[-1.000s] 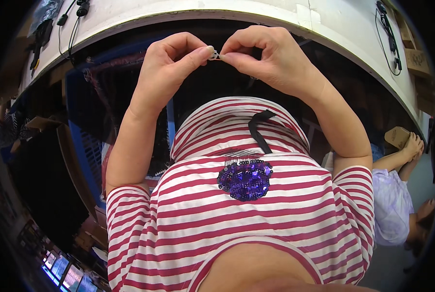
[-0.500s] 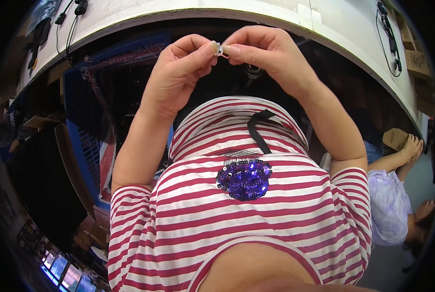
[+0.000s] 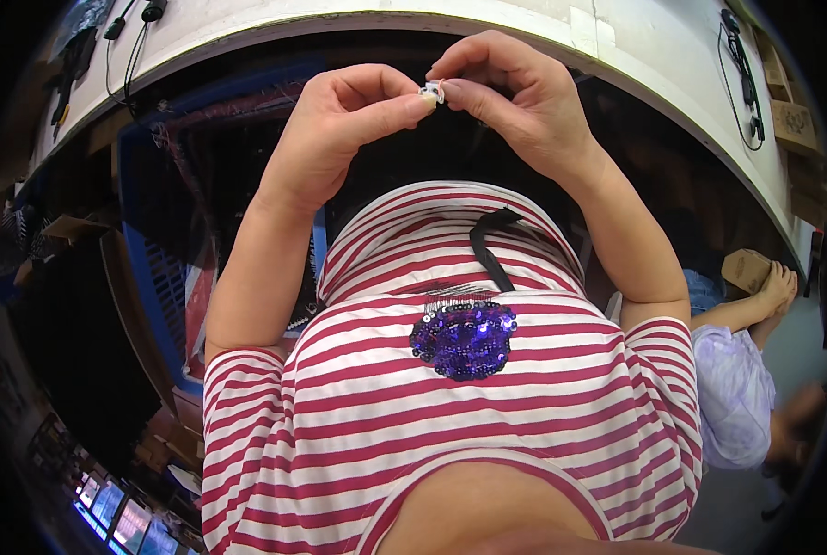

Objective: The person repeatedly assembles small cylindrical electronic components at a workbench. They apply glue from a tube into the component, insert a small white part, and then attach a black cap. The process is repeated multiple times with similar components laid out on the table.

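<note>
A small white and silvery part (image 3: 430,92), too small to name, is held up near the far edge of my lap space. Thumb and forefinger of my left hand (image 3: 344,125) pinch it from the left. From the right, the thumb and forefinger of my right hand (image 3: 529,111) meet it, beside a thin pinkish strand (image 3: 442,90) that looks like wire. Both hands are raised in front of the white bench, with the fingertips almost touching. The finer shape of the part is partly hidden by the fingertips.
A white bench (image 3: 515,23) curves across the far side, with black cables (image 3: 746,88) at its right. Below it on the left stands a blue plastic crate (image 3: 145,213). At the right, another person (image 3: 732,384) sits near a cardboard piece (image 3: 746,268).
The small part has moved slightly right and turned between my fingertips. My right hand has lifted and shifted its pinch. The neighbouring person's head has moved a little.
</note>
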The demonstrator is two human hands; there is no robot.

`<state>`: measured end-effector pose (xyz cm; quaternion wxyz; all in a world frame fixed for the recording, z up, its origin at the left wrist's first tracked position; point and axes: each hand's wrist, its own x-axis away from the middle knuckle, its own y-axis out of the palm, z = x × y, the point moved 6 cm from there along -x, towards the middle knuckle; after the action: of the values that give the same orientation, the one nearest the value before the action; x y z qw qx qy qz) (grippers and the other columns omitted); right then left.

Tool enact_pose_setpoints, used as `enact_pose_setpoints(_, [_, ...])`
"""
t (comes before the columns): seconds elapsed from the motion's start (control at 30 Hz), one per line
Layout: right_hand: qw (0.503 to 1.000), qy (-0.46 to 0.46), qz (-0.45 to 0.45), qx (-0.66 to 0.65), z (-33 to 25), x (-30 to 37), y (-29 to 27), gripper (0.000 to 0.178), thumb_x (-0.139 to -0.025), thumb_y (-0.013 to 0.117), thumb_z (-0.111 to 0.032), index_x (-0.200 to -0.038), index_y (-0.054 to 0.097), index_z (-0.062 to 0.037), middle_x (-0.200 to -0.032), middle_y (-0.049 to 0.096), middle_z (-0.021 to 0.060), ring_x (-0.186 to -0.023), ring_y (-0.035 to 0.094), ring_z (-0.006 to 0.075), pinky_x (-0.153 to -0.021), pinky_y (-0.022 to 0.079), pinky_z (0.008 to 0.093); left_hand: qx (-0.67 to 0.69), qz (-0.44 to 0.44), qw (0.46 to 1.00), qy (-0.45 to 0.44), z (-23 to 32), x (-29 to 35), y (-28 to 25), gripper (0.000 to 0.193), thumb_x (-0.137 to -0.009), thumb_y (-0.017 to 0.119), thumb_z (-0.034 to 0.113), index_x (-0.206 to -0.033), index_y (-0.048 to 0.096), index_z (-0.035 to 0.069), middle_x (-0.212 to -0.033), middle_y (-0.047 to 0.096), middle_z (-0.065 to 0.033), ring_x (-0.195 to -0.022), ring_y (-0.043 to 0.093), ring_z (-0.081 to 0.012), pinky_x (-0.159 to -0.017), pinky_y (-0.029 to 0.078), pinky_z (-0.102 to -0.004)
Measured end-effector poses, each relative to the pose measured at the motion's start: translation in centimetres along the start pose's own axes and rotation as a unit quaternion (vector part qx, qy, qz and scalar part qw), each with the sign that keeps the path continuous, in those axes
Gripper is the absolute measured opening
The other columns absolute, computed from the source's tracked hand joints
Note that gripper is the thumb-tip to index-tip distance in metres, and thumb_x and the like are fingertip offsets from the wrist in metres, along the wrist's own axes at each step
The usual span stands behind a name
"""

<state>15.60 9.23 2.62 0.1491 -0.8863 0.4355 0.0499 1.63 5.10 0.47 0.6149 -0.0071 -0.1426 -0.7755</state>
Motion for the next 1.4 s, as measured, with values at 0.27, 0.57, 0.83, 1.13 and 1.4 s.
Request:
enact_pose_setpoints(0.27, [0.993,-0.034,0.101,0.051,-0.1,1.2,-0.2,0.021,-0.079,0.061,0.001,-0.099,0.059,0.0002,-0.085,0.061,0.0046,-0.076,0.058,0.0098,-0.070,0.047,0.0204,0.053,0.080,0.994,0.058,-0.9,-0.2,-0.1,0.012,-0.077,0.066,0.013,-0.081,0.063,0.002,-0.074,0.060,-0.0004,-0.070,0.052,-0.0049,-0.066,0.039,-0.0177])
enact_pose_setpoints(0.57, [0.947,-0.202,0.107,0.224,-1.9,1.5,0.7,0.021,-0.070,0.065,0.006,-0.089,0.064,-0.0021,-0.082,0.063,0.0081,-0.071,0.061,0.0153,-0.063,0.050,0.0226,0.110,0.097,0.988,0.037,-1.6,-0.2,-0.7,0.013,-0.077,0.066,0.016,-0.081,0.064,0.004,-0.072,0.060,0.0000,-0.066,0.051,-0.0037,-0.062,0.037,-0.0160])
enact_pose_setpoints(0.83, [0.944,-0.212,0.119,0.224,-2.0,1.4,0.7,0.016,-0.070,0.067,-0.002,-0.085,0.064,-0.0061,-0.081,0.064,0.0062,-0.067,0.062,0.0190,-0.058,0.051,0.0251,0.125,0.078,0.989,0.022,-1.0,0.1,-0.3,0.011,-0.079,0.064,0.016,-0.082,0.063,0.005,-0.073,0.058,0.0010,-0.066,0.049,-0.0035,-0.060,0.036,-0.0163])
enact_pose_setpoints(1.13, [0.978,0.041,0.115,-0.169,0.7,0.2,0.2,0.010,-0.080,0.062,-0.004,-0.088,0.061,0.0010,-0.079,0.064,0.0064,-0.069,0.062,0.0113,-0.062,0.049,0.0211,0.067,0.102,0.990,0.070,-1.0,0.3,0.0,0.039,-0.072,0.070,0.004,-0.106,0.049,0.002,-0.090,0.057,-0.0013,-0.080,0.054,-0.0078,-0.077,0.044,-0.0234])
enact_pose_setpoints(1.4, [0.970,-0.208,0.118,0.053,-4.6,0.3,-2.0,0.010,-0.072,0.066,-0.001,-0.081,0.063,-0.0041,-0.088,0.061,0.0061,-0.072,0.059,0.0145,-0.065,0.047,0.0241,0.241,0.039,0.960,0.135,-1.9,-0.7,2.8,0.043,-0.084,0.059,0.019,-0.119,0.041,0.003,-0.092,0.052,-0.0044,-0.079,0.049,-0.0096,-0.069,0.040,-0.0211])
